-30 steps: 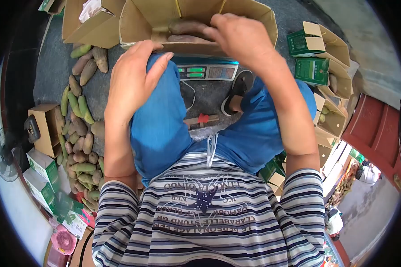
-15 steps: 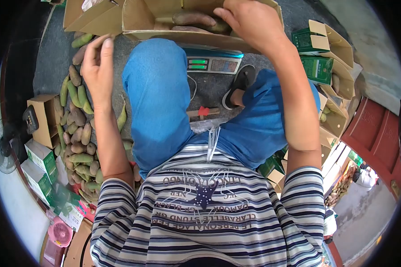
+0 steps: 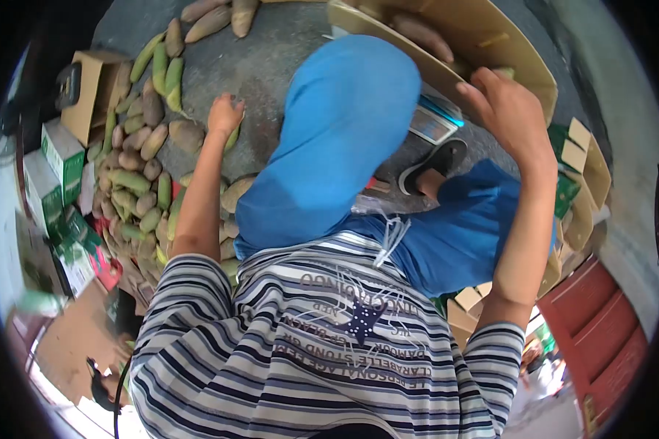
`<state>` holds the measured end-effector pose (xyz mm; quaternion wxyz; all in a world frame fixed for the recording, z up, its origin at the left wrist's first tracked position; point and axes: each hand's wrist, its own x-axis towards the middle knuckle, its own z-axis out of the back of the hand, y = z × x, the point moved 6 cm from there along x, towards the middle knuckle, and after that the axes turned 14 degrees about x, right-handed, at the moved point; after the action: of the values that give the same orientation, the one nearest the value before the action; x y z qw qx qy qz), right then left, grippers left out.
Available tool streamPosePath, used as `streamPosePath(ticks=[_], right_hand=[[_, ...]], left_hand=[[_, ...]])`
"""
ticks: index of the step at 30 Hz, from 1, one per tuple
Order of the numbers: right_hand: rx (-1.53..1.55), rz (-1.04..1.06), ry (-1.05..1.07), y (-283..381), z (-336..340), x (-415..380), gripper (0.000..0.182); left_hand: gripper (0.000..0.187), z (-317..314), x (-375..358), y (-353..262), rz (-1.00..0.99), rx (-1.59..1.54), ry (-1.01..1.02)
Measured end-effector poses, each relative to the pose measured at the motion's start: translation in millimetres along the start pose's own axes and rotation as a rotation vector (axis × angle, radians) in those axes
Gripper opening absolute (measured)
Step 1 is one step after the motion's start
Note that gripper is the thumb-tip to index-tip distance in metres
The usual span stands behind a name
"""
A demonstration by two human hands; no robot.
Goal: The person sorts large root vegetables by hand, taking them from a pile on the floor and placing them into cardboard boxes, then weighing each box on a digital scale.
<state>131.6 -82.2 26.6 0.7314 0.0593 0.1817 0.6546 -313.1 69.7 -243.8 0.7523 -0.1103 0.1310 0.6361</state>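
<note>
My left hand (image 3: 227, 114) is low over the grey floor, beside the pile of brown and green elongated vegetables (image 3: 132, 161). Its thumb stands apart from its bent fingers, and nothing shows in it. One green vegetable (image 3: 233, 137) lies just by the wrist. At the upper right, my right hand (image 3: 511, 110) is over the near edge of a cardboard box (image 3: 432, 67). The thumb is spread from the fingers, some of which are partly hidden. Inside the box lies a long brown vegetable (image 3: 422, 36); a greenish end (image 3: 505, 72) shows by the fingers.
A digital scale (image 3: 433, 124) stands below the box, near my sandalled foot (image 3: 436, 167). Several large brown vegetables (image 3: 209, 24) lie at the top. Green-and-white cartons (image 3: 63, 157) are at the left, opened cartons (image 3: 589, 172) at the right, by a red door (image 3: 600, 311).
The view has swung left, so the box now appears farther right and tilted. My left hand has moved away from the box, down toward the floor pile. My right hand stays at the box.
</note>
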Motion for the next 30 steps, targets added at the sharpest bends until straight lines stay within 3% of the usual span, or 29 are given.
streamPosePath(ticks=[6, 9, 15, 18, 21, 25, 29, 30], right_hand=[[0.038, 0.012, 0.068, 2, -12, 4, 0.032], [-0.009, 0.011, 0.106, 3, -17, 4, 0.030], [-0.018, 0.016, 0.090, 6, -21, 5, 0.029], [-0.035, 0.012, 0.099, 2, -28, 6, 0.029], [-0.032, -0.046, 0.123, 0, -28, 8, 0.029], [-0.041, 0.005, 0.102, -3, -30, 9, 0.020], [-0.046, 0.046, 0.060, -2, -33, 6, 0.012], [-0.044, 0.061, 0.043, -3, -34, 5, 0.012]], left_hand=[[0.051, -51, -28, 50, 0.194, 0.165, 0.136], [0.052, -86, -41, 65, 0.164, 0.250, 0.361], [0.047, -109, -46, 65, 0.029, 0.560, 0.352], [0.046, -118, -43, 66, 0.047, 0.521, 0.250], [0.044, -129, -43, 68, 0.120, 0.336, 0.360], [0.040, -94, -50, 47, 0.022, 0.222, 0.171], [0.038, -38, -31, 33, 0.115, -0.156, -0.130], [0.038, -16, -22, 24, 0.059, -0.391, -0.213]])
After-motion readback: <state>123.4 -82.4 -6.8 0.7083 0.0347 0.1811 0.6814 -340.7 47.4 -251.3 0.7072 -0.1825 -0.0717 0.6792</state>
